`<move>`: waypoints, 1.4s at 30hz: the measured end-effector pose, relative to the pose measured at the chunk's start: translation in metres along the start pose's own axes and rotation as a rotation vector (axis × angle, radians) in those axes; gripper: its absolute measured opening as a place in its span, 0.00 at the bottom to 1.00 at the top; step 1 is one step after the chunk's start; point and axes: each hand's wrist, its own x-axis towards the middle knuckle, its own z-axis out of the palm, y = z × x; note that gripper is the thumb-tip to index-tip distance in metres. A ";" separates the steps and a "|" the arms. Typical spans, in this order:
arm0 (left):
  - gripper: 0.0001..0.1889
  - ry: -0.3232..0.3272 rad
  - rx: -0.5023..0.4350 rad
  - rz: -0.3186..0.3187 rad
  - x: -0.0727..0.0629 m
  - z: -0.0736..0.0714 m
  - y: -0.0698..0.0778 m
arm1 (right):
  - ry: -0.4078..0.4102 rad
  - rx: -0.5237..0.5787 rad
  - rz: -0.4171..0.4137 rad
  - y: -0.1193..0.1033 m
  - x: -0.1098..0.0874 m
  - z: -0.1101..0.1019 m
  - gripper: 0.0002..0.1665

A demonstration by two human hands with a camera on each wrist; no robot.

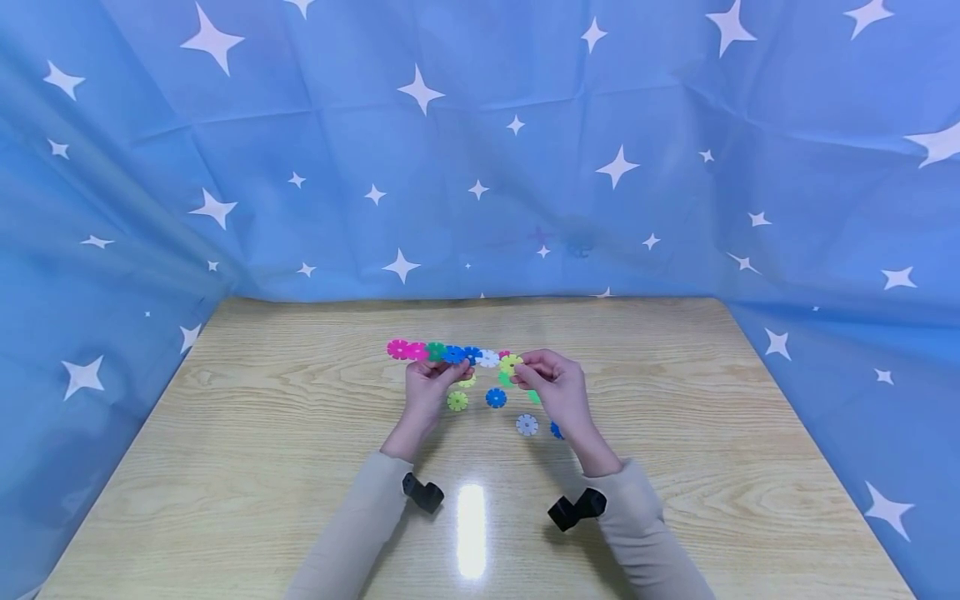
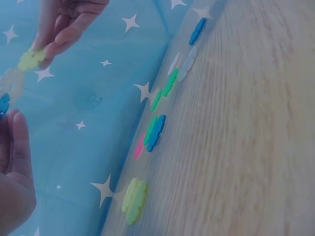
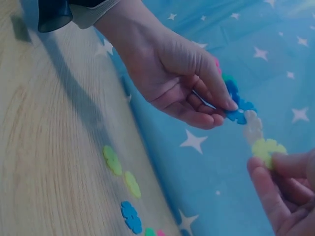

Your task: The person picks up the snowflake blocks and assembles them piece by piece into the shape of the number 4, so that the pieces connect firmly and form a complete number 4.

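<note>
A chain of plastic snowflake discs is held up over the table between both hands. From left to right it runs pink (image 1: 399, 349), pink, green (image 1: 435, 351), blue (image 1: 453, 354), blue, white (image 1: 489, 358) and yellow. My left hand (image 1: 426, 390) pinches the chain at its blue discs, thumb in front. With thumb and fingertips, my right hand (image 1: 557, 388) grips the yellow disc (image 3: 268, 150) at the right end. That yellow disc meets the white disc (image 3: 253, 127) in the right wrist view.
Loose discs lie on the wooden table (image 1: 262, 467) below the hands: yellow-green (image 1: 457, 401), blue (image 1: 496, 397), pale grey-blue (image 1: 527, 425), and several green, pink and other ones. A blue star-patterned cloth (image 1: 480, 150) hangs behind the table's far edge.
</note>
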 end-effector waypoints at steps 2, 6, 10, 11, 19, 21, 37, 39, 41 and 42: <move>0.15 -0.003 -0.004 -0.001 0.000 0.000 0.000 | 0.002 0.010 -0.001 0.000 0.000 0.000 0.07; 0.16 -0.009 -0.001 -0.001 0.000 0.000 0.000 | 0.014 0.022 0.007 0.000 -0.001 0.001 0.08; 0.15 -0.013 0.002 -0.004 -0.001 0.001 0.000 | 0.021 0.043 0.013 0.002 0.000 0.001 0.08; 0.15 -0.013 0.003 -0.003 -0.001 0.001 0.000 | 0.020 0.053 0.015 0.003 0.000 0.002 0.08; 0.15 -0.015 0.000 0.005 -0.001 0.002 0.000 | 0.018 0.187 0.033 0.005 -0.001 0.004 0.08; 0.15 -0.015 -0.001 0.001 -0.001 0.002 0.000 | 0.024 0.216 0.031 0.006 -0.001 0.005 0.07; 0.17 -0.038 0.011 0.030 -0.003 0.002 0.000 | 0.007 0.168 -0.022 0.009 0.002 0.010 0.07; 0.15 -0.046 0.017 0.028 -0.005 0.002 -0.001 | 0.010 0.168 -0.028 0.010 0.003 0.010 0.06; 0.12 -0.044 0.018 0.018 -0.006 0.002 -0.001 | 0.006 0.160 -0.031 0.010 0.003 0.011 0.06; 0.11 -0.042 0.020 0.016 -0.007 0.002 -0.001 | 0.000 0.157 -0.034 0.009 0.003 0.011 0.05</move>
